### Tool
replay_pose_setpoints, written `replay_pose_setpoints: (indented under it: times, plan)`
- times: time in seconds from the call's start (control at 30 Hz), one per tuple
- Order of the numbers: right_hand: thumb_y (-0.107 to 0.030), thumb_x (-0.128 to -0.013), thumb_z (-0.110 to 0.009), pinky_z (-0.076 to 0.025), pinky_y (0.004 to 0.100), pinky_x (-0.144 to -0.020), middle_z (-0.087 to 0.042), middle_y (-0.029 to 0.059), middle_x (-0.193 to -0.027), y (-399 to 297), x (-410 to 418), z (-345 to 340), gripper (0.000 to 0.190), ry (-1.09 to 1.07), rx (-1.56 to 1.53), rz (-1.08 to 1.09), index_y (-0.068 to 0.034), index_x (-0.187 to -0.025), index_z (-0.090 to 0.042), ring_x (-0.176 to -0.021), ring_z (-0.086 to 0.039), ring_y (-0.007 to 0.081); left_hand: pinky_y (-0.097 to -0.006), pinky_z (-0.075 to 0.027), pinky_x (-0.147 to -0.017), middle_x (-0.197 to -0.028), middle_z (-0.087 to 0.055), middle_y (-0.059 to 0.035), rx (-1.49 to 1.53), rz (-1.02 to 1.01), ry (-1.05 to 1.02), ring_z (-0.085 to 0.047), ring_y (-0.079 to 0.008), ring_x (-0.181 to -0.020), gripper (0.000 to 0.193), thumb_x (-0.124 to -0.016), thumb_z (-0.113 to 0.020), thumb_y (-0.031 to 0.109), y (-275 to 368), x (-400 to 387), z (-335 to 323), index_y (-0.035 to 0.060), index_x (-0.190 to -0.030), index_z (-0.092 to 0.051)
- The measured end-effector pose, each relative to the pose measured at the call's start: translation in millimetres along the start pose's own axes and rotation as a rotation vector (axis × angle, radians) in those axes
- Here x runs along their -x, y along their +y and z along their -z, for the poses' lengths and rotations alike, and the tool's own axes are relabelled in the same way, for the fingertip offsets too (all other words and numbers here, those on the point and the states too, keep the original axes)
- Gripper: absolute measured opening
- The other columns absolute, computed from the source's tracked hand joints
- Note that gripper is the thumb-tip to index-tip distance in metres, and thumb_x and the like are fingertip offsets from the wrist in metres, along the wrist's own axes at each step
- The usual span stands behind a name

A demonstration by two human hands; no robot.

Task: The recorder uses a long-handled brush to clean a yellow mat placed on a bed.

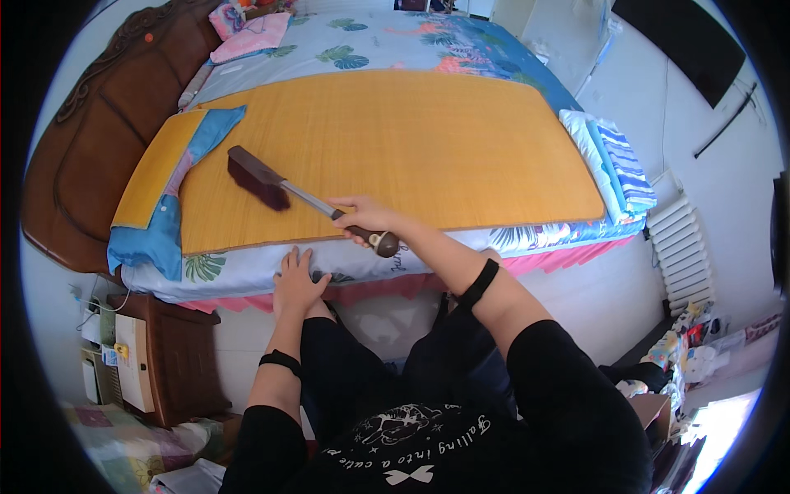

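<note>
My right hand (369, 217) grips the dark brown handle of a bed brush (256, 170). Its dark red bristles face down at the left part of a yellow sleeping mat (395, 136), and a grey shaft joins head and handle. Whether the bristles touch the mat I cannot tell. Spread fingers of my left hand (299, 281) rest on the near edge of the bed, on the white leaf-printed sheet (364, 262) just below the mat's border. That hand holds nothing. A blue pillow (145, 247) with a yellow mat cover (157, 167) lies left of the brush.
A carved wooden headboard (117, 117) rises at the left. Folded bedding (617, 167) sits at the bed's right end, with a white radiator (682, 253) beyond. The wooden nightstand (179, 358) stands at lower left. A pink cushion (253, 37) lies at the far left.
</note>
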State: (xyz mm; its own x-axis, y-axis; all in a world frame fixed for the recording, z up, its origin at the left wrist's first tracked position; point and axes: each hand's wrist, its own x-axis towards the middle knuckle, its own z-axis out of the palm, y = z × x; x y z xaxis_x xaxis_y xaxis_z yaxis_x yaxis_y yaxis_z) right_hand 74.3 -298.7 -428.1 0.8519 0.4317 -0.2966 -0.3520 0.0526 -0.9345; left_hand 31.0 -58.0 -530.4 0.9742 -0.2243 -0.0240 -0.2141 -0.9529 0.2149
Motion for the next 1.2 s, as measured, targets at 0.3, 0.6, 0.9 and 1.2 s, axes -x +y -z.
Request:
replay_pose_setpoints:
  times: [0.3,0.6,0.9,1.2]
  plan:
    - [-0.01,-0.088,-0.062,-0.045,0.0296,-0.04,-0.053,0.0038,-0.067,38.8,108.5,149.5,0.052,0.782,-0.168,0.096,-0.009,-0.137,-0.046,-0.048,-0.053,0.0128,-0.0593,-0.033,-0.104,-0.152,-0.033,-0.0152,0.001,-0.009,-0.026,-0.029,-0.0319,-0.14,0.077,-0.077,-0.069,0.05,0.3,4.1,11.8,0.0152,-0.141,-0.045]
    - [0.004,-0.084,-0.057,-0.045,0.0325,-0.038,-0.049,0.006,-0.066,60.0,165.2,226.4,0.04,1.298,-0.223,0.282,-0.005,-0.12,-0.042,-0.045,-0.052,0.0164,-0.0503,-0.027,-0.109,-0.143,-0.04,-0.0245,0.006,-0.295,0.151,-0.034,-0.0373,-0.136,0.065,-0.082,-0.069,0.04,41.5,-55.3,15.4,0.003,-0.133,-0.051]
    - [-0.001,-0.09,-0.056,-0.045,0.0305,-0.038,-0.048,0.0052,-0.062,56.6,185.0,212.7,0.084,1.116,-0.074,0.09,-0.021,-0.156,-0.007,-0.044,-0.052,0.0167,-0.0527,-0.017,-0.116,-0.154,-0.031,-0.017,0.068,-0.356,0.138,-0.026,-0.033,-0.143,0.064,-0.089,-0.057,0.044,128.6,-146.5,-54.0,0.0145,-0.145,-0.043]
    - [-0.002,-0.091,-0.047,-0.046,0.0313,-0.039,-0.05,0.0062,-0.062,55.5,49.8,170.8,0.066,1.028,0.228,-0.076,-0.021,-0.151,-0.026,-0.041,-0.05,0.0178,-0.0556,-0.007,-0.118,-0.159,-0.021,-0.0138,-0.028,-0.223,-0.047,-0.015,-0.0291,-0.148,0.072,-0.089,-0.054,0.045,139.9,-166.4,-57.7,0.0205,-0.152,-0.03]
